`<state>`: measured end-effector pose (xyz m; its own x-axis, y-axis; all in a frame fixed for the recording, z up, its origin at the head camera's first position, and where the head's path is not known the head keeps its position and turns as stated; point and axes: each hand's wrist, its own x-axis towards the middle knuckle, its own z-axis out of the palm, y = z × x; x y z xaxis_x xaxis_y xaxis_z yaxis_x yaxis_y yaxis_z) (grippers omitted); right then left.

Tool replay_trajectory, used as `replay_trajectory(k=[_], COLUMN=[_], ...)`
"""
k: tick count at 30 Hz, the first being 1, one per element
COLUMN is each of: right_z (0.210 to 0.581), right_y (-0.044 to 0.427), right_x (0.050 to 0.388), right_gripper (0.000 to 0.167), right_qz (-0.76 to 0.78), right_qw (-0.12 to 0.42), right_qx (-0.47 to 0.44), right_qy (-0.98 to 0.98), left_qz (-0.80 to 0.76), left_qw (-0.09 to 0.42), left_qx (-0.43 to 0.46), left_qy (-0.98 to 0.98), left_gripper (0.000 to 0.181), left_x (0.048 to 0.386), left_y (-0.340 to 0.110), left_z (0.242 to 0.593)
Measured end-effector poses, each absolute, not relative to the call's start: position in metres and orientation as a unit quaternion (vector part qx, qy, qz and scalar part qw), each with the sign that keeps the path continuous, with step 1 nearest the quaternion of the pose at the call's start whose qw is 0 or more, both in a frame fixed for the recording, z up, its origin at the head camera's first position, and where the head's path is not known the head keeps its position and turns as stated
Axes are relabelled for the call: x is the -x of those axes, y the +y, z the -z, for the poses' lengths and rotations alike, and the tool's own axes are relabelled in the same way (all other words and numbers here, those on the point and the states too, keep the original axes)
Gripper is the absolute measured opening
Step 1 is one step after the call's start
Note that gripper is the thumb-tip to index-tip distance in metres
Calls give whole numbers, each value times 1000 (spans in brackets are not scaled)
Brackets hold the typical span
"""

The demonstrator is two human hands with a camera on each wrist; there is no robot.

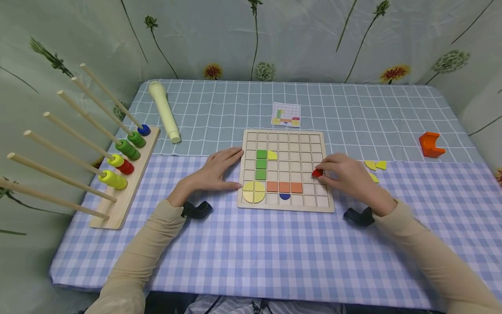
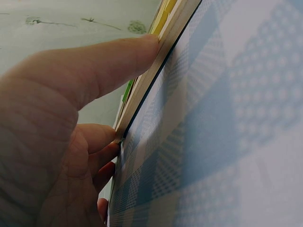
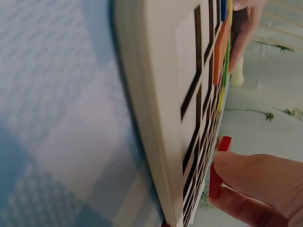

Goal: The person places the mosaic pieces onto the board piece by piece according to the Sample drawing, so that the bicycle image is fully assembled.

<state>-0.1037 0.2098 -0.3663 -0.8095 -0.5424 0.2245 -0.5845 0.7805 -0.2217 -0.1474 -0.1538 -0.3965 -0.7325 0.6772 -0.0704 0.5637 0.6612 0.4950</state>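
Observation:
A wooden grid board lies flat on the table. My left hand touches its left edge, thumb and fingers spread and fairly straight; the left wrist view shows the thumb against the rim. Between thumb and fingers, my right hand pinches a small red tile over the board's right side. Set in the grid are three green squares, a yellow quarter-circle, three orange squares, a blue half-circle and a yellow circle of quarter pieces.
Loose yellow pieces lie right of the board. Behind it is a pattern card. A peg stand with coloured rings and a pale yellow microphone-shaped object are at left. An orange block sits far right.

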Motion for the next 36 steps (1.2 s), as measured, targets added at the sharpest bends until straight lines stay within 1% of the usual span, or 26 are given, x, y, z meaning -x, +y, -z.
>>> replay_trajectory(k=[10,16,20,29,36], right_z=[369,372,372,371,372], right_y=[201,199,197,198,203], right_x=[108,110,111,114,116], right_gripper=[23,21,21,21,22], right_qz=[-134,-145,-147,-164,-169], right_qw=[39,45,33,-17,-23], right_qx=[-335,-353,-351,-337,-342], right_qy=[-932,-923,-924,-927,-924], left_qz=[-229,-230,-231,-226,-226], left_qw=[126,126,127,123,126], left_qx=[-343,-343,-343,-344,-340], left_qy=[902,902,902,903,904], left_gripper=[92,92,93,92,92], left_x=[149,149,148,149,149], left_y=[-154,-154,-154,-154,-154], left_z=[398,398,397,399,399])
